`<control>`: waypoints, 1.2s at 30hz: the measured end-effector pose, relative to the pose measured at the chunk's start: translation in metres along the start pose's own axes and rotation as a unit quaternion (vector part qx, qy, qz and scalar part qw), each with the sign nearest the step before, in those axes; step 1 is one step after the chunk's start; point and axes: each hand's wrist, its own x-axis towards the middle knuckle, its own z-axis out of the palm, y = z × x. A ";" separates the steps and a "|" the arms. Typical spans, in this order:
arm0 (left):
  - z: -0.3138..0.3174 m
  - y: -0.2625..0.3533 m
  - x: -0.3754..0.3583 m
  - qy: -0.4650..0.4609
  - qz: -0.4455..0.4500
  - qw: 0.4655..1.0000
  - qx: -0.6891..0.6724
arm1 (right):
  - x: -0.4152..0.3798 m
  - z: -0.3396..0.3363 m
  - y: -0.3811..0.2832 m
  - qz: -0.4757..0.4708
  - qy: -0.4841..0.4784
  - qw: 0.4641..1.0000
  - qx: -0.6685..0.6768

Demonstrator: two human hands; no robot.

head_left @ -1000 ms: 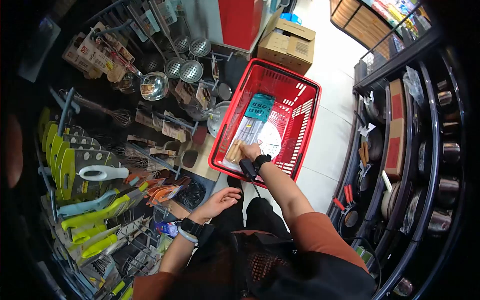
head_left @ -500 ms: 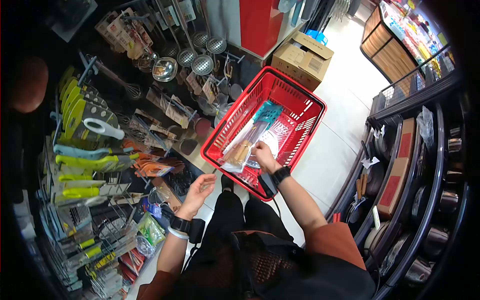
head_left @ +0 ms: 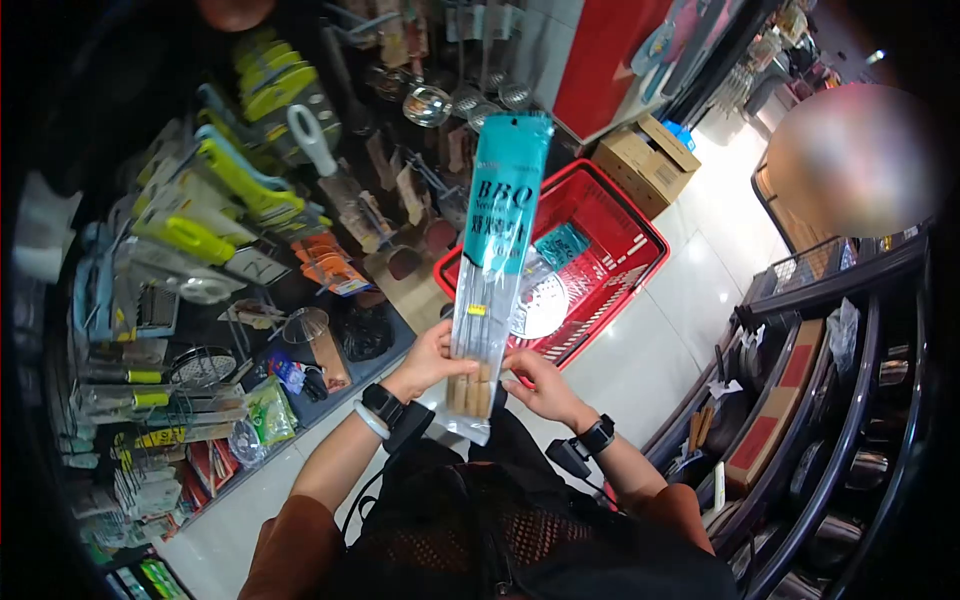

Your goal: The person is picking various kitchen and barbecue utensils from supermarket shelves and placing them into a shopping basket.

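Observation:
A clear and teal pack of BBQ skewers (head_left: pixel 488 260) with wooden handles is held up in front of me, its teal top pointing away. My left hand (head_left: pixel 428 365) grips it from the left, thumb across the plastic above the handles. At its right edge, my right hand (head_left: pixel 545 388) has its fingers curled, pinching the side of the pack. Behind it is the red shopping basket (head_left: pixel 607 313), partly covered by the pack. Inside lie another teal BBQ pack (head_left: pixel 562 245) and a round white perforated item (head_left: pixel 541 306).
On the left, a rack holds green-handled tools (head_left: pixel 255 190), ladles (head_left: pixel 428 104) and orange-handled utensils (head_left: pixel 330 265). A cardboard box (head_left: pixel 645 165) stands beyond the basket. Shelves with pans (head_left: pixel 840 470) line the right. Another person's blurred head (head_left: pixel 850 160) shows at upper right.
The skewer pack has come up out of the basket toward me. My left hand, open beside the basket before, now grips it. My right hand has left the basket. The view has shifted.

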 end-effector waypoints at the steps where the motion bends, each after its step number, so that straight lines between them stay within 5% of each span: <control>1: -0.012 -0.001 -0.016 0.000 0.018 0.999 0.037 | 0.006 0.005 -0.005 0.001 -0.005 1.000 0.018; 4: -0.050 -0.014 -0.070 0.011 0.022 0.999 0.048 | 0.033 0.029 -0.035 -0.008 0.022 0.988 0.151; 6: -0.081 -0.037 -0.112 0.012 0.081 0.987 0.142 | 0.052 0.062 -0.075 -0.054 0.070 0.934 0.347; 10: -0.131 -0.062 -0.227 0.176 0.088 0.929 0.315 | 0.074 0.145 -0.141 -0.072 0.179 0.906 0.377; 18: -0.201 -0.138 -0.407 0.371 0.087 0.915 0.132 | 0.083 0.357 -0.215 -0.062 -0.093 0.918 0.381; 26: -0.215 -0.073 -0.505 0.589 0.332 0.731 0.088 | 0.059 0.529 -0.242 -0.116 -0.370 0.902 0.191; 29: -0.226 -0.077 -0.517 0.615 0.341 0.696 -0.147 | 0.059 0.582 -0.223 -0.251 -0.381 0.884 0.107; 36: -0.291 -0.098 -0.542 0.691 0.269 0.641 -0.199 | 0.090 0.637 -0.238 -0.188 -0.397 0.897 0.053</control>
